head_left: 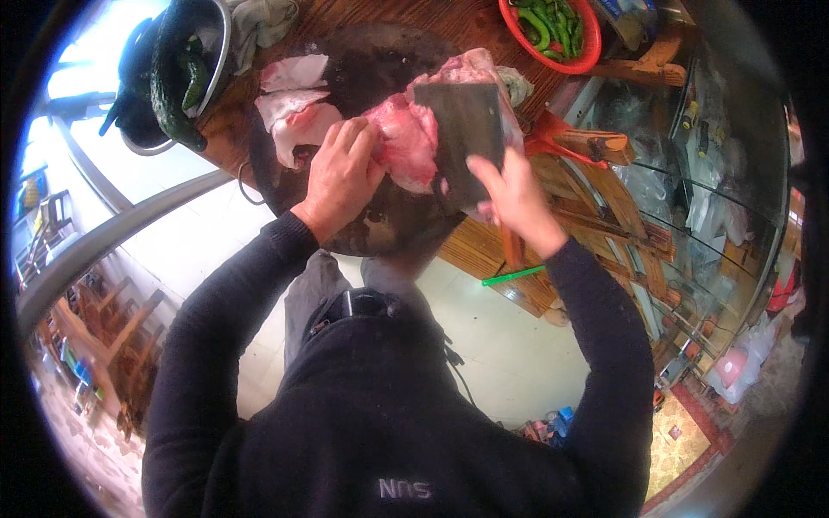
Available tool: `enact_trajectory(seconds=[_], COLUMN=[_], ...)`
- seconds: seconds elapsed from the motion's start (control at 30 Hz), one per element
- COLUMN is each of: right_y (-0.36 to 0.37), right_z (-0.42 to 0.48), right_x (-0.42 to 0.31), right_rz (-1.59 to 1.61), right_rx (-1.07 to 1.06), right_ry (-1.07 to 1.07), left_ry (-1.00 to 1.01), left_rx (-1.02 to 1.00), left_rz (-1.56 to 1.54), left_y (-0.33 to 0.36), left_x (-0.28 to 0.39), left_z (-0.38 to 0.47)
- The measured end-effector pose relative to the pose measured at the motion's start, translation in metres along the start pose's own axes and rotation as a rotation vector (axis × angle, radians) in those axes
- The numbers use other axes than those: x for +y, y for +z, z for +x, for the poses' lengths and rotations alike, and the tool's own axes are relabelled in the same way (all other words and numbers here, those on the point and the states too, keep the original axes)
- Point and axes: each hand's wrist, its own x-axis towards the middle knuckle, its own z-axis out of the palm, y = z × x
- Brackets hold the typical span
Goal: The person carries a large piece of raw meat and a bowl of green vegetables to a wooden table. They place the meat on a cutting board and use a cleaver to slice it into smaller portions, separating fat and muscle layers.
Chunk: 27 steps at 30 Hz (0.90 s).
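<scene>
A dark round chopping board lies before me with raw meat on it. My left hand presses with bent fingers on the left edge of a pink, fatty piece of raw meat. In my right hand is a cleaver, its broad grey blade over the right part of the meat. The blade hides some of the meat, and I cannot see how deep its edge sits. Pale cut slabs of meat with skin or fat lie at the board's upper left, beyond my left hand.
A metal bowl with dark green cucumbers stands at the upper left, beside a grey cloth. A red plastic basket holds green peppers. Wooden chair parts and a glass case stand to the right.
</scene>
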Motion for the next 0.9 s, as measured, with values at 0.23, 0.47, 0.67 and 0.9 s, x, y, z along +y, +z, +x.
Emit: enact_trajectory(seconds=[0.23, 0.47, 0.67, 0.9], right_y=[0.012, 0.01, 0.033, 0.039], right_z=[0.037, -0.055, -0.039, -0.002], right_x=[-0.028, 0.018, 0.007, -0.003], right_rz=[-0.096, 0.158, 0.256, 0.172], right_rx=[0.006, -0.07, 0.084, 0.126], right_ry=[0.065, 0.312, 0.29, 0.207], left_ry=[-0.077, 0.006, 0.038, 0.001], left_rx=[-0.053, -0.059, -0.06, -0.091], left_rz=[0.036, -0.025, -0.053, 0.005], left_y=[-0.003, -0.006, -0.001, -0.006], left_x=[-0.004, -0.005, -0.004, -0.006], left_z=[-0.005, -0.002, -0.001, -0.001])
